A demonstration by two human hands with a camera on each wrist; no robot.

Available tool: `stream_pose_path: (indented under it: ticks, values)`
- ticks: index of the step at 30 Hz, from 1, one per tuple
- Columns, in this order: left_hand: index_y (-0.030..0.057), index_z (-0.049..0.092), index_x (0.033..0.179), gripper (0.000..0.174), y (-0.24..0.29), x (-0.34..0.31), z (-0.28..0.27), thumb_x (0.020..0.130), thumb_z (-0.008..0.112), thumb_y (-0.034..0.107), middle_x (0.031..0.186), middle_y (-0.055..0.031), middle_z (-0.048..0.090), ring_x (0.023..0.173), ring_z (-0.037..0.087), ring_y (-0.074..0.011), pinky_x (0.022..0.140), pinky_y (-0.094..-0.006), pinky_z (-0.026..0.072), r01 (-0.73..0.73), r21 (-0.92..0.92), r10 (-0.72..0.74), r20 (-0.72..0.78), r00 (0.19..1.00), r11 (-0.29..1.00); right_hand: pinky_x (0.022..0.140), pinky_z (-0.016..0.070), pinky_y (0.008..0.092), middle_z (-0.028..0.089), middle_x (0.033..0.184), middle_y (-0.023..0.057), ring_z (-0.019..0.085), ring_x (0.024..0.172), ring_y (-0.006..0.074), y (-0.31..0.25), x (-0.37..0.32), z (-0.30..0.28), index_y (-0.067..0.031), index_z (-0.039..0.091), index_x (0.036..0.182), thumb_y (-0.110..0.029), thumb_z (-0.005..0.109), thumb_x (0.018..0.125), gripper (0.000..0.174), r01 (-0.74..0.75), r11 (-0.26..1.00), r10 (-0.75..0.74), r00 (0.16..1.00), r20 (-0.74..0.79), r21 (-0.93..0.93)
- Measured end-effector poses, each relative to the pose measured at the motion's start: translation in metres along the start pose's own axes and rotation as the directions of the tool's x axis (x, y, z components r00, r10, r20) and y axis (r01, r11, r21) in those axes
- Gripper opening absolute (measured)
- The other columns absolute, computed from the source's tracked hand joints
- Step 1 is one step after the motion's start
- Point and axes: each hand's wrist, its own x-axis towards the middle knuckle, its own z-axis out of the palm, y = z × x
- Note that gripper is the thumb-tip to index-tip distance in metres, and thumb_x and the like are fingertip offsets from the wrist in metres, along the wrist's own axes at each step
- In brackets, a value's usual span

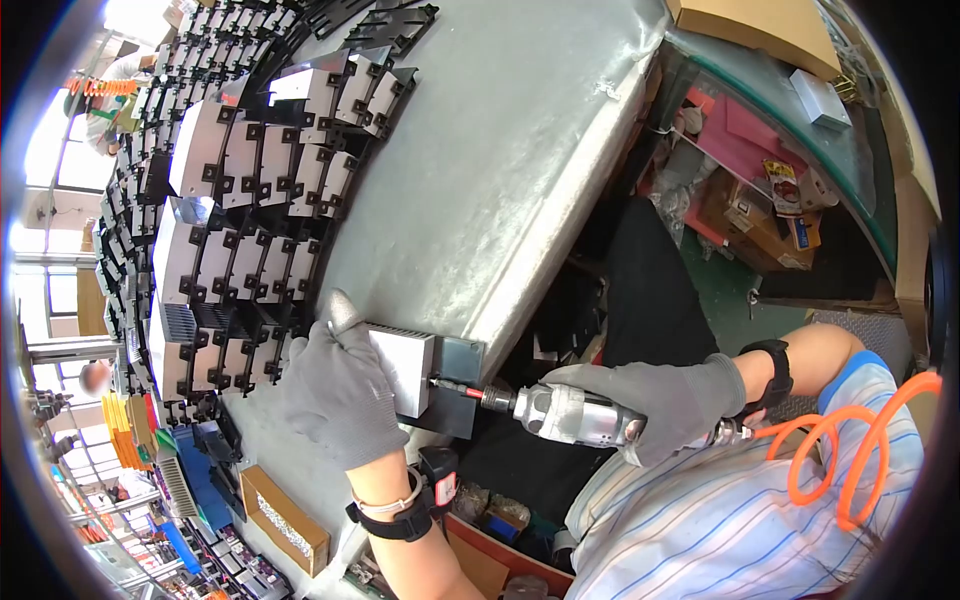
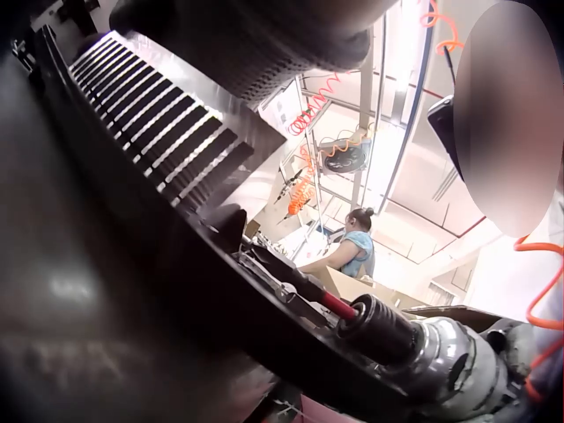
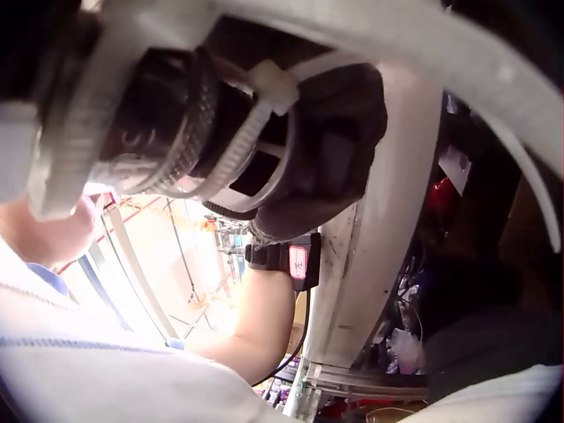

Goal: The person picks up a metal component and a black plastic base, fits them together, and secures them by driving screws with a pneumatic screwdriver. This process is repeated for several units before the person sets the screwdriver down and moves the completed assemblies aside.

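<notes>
Gray gloves (image 1: 695, 392) match on R hand (image 1: 665, 402), at the silver-&-black pwr driver (image 1: 572, 415) w/ red-banded shaft (image 1: 473, 392), & L hand (image 1: 342, 400), to driver's L, beside a silvery-white finned block (image 1: 403, 368). Below driver, white shirt (image 1: 700, 535) w/ blue stripes & solid-blue sleeve edge (image 1: 856, 376); R of driver, bright-orange coiled hose (image 1: 922, 384). Far L of driver, white parts (image 1: 200, 150) w/ black brackets (image 1: 228, 114); above driver, gray tabletop (image 1: 460, 170).

The left hand (image 1: 340, 395) partly hides the finned block (image 1: 405, 365) from the head camera.
</notes>
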Motion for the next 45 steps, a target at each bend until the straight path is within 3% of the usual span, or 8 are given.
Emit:
stream_pose_path:
  ticks: [4,6,22,24,37,40,42,45]
  values:
    - [0.0039,0.063,0.074,0.029,0.004,0.001,0.000,0.085,0.052,0.029,0.070,-0.0134,0.057,0.068,0.058,-0.0303,0.059,-0.0401,0.0447,0.049,-0.003,-0.048,0.025,0.999,0.999,0.075,0.0466,0.0357,0.054,0.099,0.0176,0.059,0.084,0.0272,-0.002,0.002,0.003,-0.0026,0.024,0.133,-0.008,0.057,0.061,0.080,-0.026,1.000,0.026,1.000,-0.011,0.011]
    - [0.0035,0.064,0.076,0.030,0.002,-0.001,0.001,0.084,0.053,0.030,0.069,-0.0133,0.056,0.068,0.058,-0.0306,0.058,-0.0404,0.0446,-0.016,0.011,0.017,-0.071,0.997,1.000,0.072,0.0476,0.0339,0.053,0.099,0.0177,0.059,0.080,0.0258,-0.009,0.002,0.004,-0.0028,0.024,0.133,-0.008,0.056,0.061,0.079,-0.181,0.982,0.181,0.983,0.009,0.051]
    - [0.0055,0.066,0.077,0.032,0.005,-0.001,0.003,0.085,0.053,0.034,0.070,-0.0123,0.059,0.066,0.060,-0.0292,0.056,-0.0387,0.0458,0.089,0.037,-0.089,-0.010,0.996,0.995,0.064,0.0506,0.0314,0.052,0.098,0.0182,0.061,0.074,0.0226,-0.010,0.006,0.006,-0.0016,0.023,0.133,-0.010,0.056,0.062,0.079,-0.204,0.977,0.203,0.979,0.024,0.063]
    - [0.0057,0.069,0.085,0.056,0.007,0.000,0.000,0.092,0.035,0.050,0.076,-0.0152,0.065,0.071,0.062,-0.0327,0.063,-0.0402,0.0481,0.143,0.027,-0.145,0.051,0.988,0.989,0.062,0.0506,0.0312,0.052,0.099,0.0186,0.061,0.072,0.0224,-0.012,0.006,0.007,-0.0008,0.023,0.134,-0.009,0.056,0.062,0.079,-0.180,0.982,0.179,0.984,0.016,0.059]
    - [0.0042,0.067,0.091,0.051,0.008,-0.001,0.000,0.092,0.038,0.046,0.082,-0.0159,0.064,0.077,0.061,-0.0332,0.067,-0.0400,0.0479,0.145,0.002,-0.144,0.089,0.986,0.989,0.061,0.0494,0.0313,0.055,0.091,0.0171,0.061,0.072,0.0223,-0.013,0.002,0.005,-0.0014,0.023,0.134,-0.007,0.054,0.063,0.078,-0.210,0.976,0.210,0.978,0.019,0.058]
    - [0.0029,0.061,0.093,0.036,0.009,-0.007,0.000,0.092,0.043,0.034,0.085,-0.0144,0.059,0.082,0.057,-0.0321,0.071,-0.0403,0.0444,0.021,-0.008,-0.022,-0.095,0.995,1.000,0.063,0.0489,0.0320,0.057,0.087,0.0145,0.062,0.074,0.0227,-0.027,-0.019,0.001,-0.0032,0.024,0.135,-0.007,0.054,0.063,0.078,-0.143,0.982,0.143,0.990,-0.010,-0.124]
    - [0.0082,0.062,0.094,0.029,0.013,-0.027,-0.001,0.088,0.049,0.033,0.090,-0.0110,0.059,0.085,0.057,-0.0287,0.070,-0.0407,0.0434,-0.086,-0.066,0.076,-0.132,0.988,0.994,0.066,0.0474,0.0309,0.057,0.084,0.0112,0.060,0.073,0.0196,-0.057,-0.036,-0.008,-0.0053,0.024,0.136,-0.009,0.057,0.062,0.081,-0.370,0.927,0.372,0.928,0.017,-0.061]
    - [0.0135,0.064,0.094,0.024,0.030,-0.062,-0.009,0.079,0.058,0.032,0.094,-0.0074,0.061,0.086,0.055,-0.0272,0.073,-0.0362,0.0423,-0.269,-0.267,0.202,-0.254,0.946,0.925,0.067,0.0443,0.0263,0.056,0.087,0.0076,0.055,0.072,0.0131,-0.057,-0.045,-0.011,-0.0044,0.022,0.137,-0.010,0.063,0.057,0.090,-0.229,0.971,0.223,0.971,-0.085,-0.075]
